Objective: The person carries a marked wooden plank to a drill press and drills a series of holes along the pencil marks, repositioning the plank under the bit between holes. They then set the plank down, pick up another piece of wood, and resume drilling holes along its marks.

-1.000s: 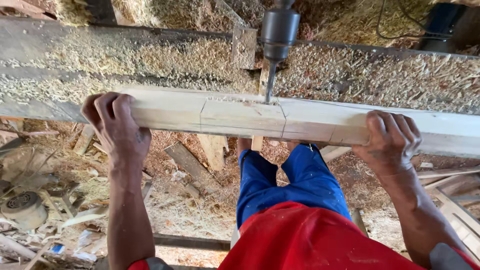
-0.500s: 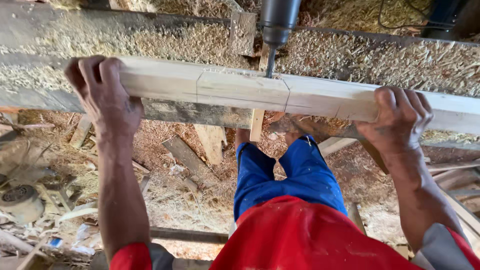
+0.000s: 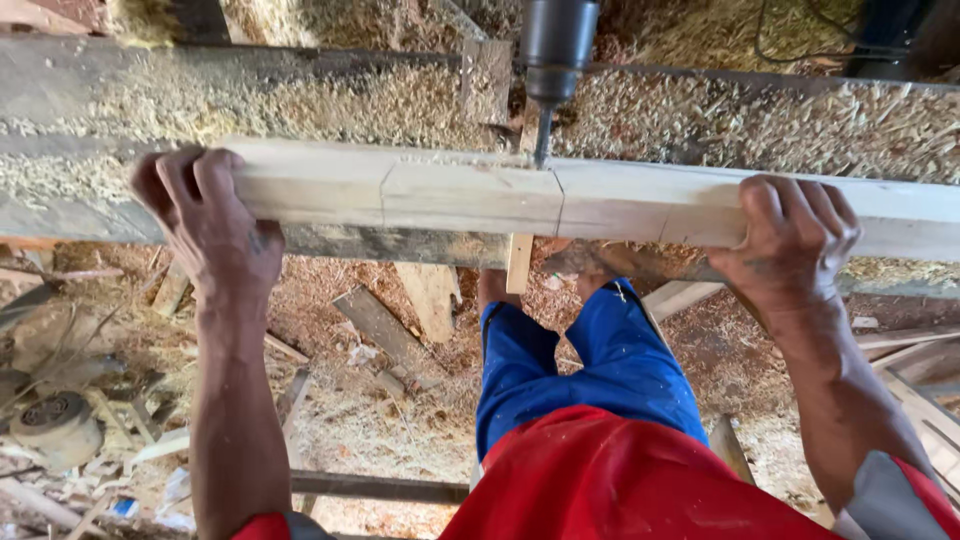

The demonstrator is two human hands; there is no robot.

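Observation:
A long pale wooden beam (image 3: 470, 200) lies across a machine table covered in wood shavings. Pencil lines are drawn across its top. My left hand (image 3: 205, 220) grips the beam's left part, fingers over the top. My right hand (image 3: 790, 240) grips its right part the same way. A dark drill chuck (image 3: 556, 40) hangs above the beam, and its bit (image 3: 541, 135) meets the beam's far edge between my hands.
Shavings (image 3: 300, 100) pile on the metal bed behind the beam. Below, wood offcuts (image 3: 385, 330) and scraps lie on a sawdust floor, with a round metal part (image 3: 50, 415) at the left. My blue trousers (image 3: 590, 360) and red shirt show beneath.
The beam with both my hands on it has shifted to the right under the bit; the view has also tilted slightly.

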